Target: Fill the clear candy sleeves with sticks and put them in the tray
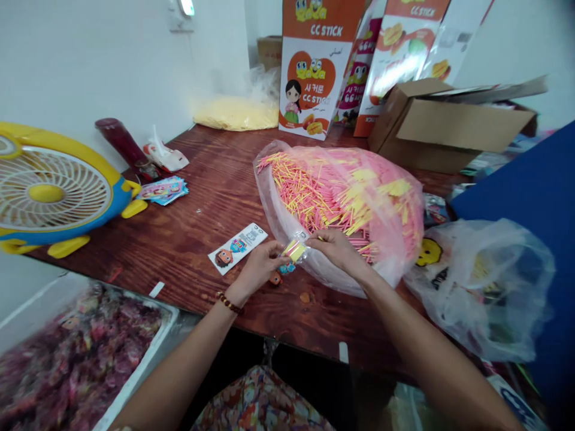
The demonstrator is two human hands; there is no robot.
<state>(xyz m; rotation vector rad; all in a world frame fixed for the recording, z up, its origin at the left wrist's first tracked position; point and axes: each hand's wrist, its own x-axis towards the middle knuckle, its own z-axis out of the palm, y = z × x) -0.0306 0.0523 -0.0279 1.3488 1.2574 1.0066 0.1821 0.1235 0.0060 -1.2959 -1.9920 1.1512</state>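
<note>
My left hand [268,261] pinches the left side of a small clear packet [295,250] with yellow pieces showing in it. At the packet's upper right, my right hand [333,246] has its fingers closed; what they grip is too small to make out. A printed card [238,248] with a cartoon face lies left of my left hand. Another cartoon print [286,269] shows partly under the packet. Just beyond my hands, a large open plastic bag [341,197] is full of pink and yellow sticks.
A yellow-blue fan [58,185], small packets [164,190] and a dark red bottle [120,142] are at left. Printed boxes [314,66] and an open carton [449,123] stand behind. A white plastic bag [489,281] is at right, a tray of wrapped items [85,359] at lower left.
</note>
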